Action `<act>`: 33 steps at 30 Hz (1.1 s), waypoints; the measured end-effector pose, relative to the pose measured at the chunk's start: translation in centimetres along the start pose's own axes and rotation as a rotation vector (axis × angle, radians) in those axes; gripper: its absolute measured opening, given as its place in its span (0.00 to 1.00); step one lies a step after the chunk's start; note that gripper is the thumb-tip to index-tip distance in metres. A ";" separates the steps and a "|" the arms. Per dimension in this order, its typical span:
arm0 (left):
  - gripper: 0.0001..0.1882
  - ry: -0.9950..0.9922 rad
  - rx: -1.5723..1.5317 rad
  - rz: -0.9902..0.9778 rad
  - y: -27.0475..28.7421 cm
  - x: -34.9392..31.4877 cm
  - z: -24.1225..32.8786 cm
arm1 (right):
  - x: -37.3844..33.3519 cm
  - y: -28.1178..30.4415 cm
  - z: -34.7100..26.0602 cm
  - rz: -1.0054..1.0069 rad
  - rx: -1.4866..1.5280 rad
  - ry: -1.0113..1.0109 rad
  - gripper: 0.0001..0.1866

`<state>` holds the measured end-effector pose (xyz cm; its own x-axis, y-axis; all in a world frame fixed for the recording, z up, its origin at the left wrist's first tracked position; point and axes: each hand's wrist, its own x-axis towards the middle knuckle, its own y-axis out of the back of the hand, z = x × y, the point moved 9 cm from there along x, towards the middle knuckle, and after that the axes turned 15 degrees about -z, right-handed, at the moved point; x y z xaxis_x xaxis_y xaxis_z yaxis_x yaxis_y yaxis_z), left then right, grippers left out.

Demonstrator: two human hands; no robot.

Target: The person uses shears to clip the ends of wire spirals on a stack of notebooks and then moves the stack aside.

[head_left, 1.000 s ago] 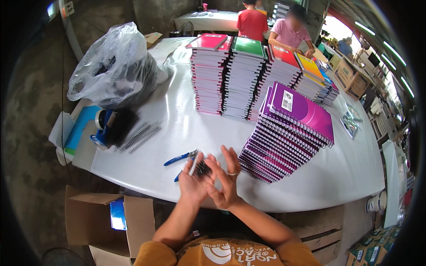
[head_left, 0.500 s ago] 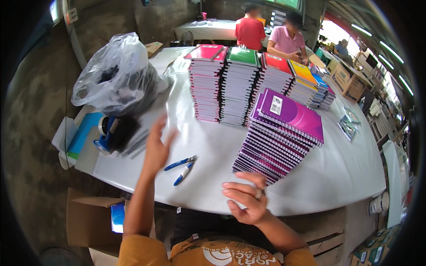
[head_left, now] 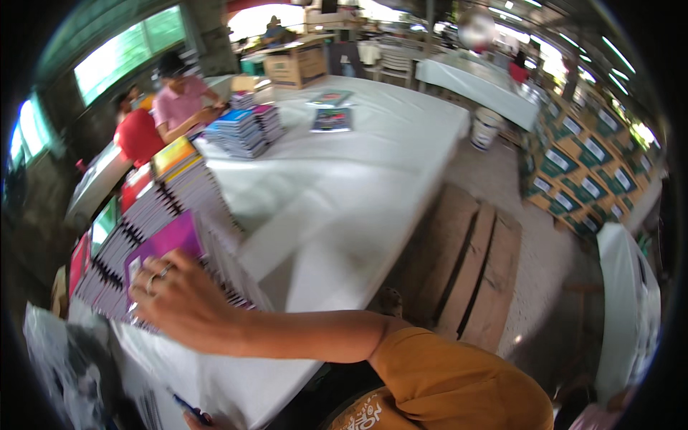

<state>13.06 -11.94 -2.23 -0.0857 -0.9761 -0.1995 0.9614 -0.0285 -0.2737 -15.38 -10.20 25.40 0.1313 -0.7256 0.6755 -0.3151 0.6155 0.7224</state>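
In the head view, reaching across with the right hand (head_left: 179,297), palm down, over the purple notebook (head_left: 172,233) lying on top of the stack (head_left: 226,261), and bending the fingers toward the side away from the wrist; not being able to tell whether gripping the cover or only resting on it, because of not seeing the fingertips. Putting the left hand (head_left: 195,421) low, mostly out of view, at a blue tool (head_left: 185,406), nearer to the body than the right grip; again not being able to tell whether closing on it or only touching. Seeing yellow-topped notebooks (head_left: 172,158) just beyond the right grip, and the white table (head_left: 373,165) spreading to its right. Probably handling stiff, glossy, slightly slippery covers with softer pages inside, light one by one but heavy as a stack; probably doing best by taking hold at an edge free of wire, without pressing the coil, for not bending it. Comparing with half a second ago, now facing more to the right, bringing the right hand over the cover instead of holding it apart, and lowering the left hand instead of raising it above the table.
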 end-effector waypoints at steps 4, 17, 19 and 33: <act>0.25 -0.019 -0.340 -0.426 -7.0 -0.6 2.4 | -0.1 0.2 -1.0 -0.060 -0.071 -0.043 0.12; 0.27 -0.168 -0.380 -0.904 -20.0 -5.5 9.3 | 1.1 -0.1 -0.3 -0.096 -0.019 -0.048 0.09; 0.28 -0.200 -0.378 -0.878 -20.5 -5.9 9.7 | 1.0 -0.1 -0.4 -0.080 -0.009 -0.044 0.09; 0.31 -0.097 -0.432 -0.915 -21.0 -5.2 7.5 | 0.7 0.5 -0.5 -0.043 -0.002 -0.031 0.11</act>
<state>-4.76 -7.91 11.63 -0.7010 -0.6328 0.3289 0.3594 -0.7118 -0.6035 -14.97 -10.21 26.34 0.1154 -0.7606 0.6389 -0.3079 0.5842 0.7510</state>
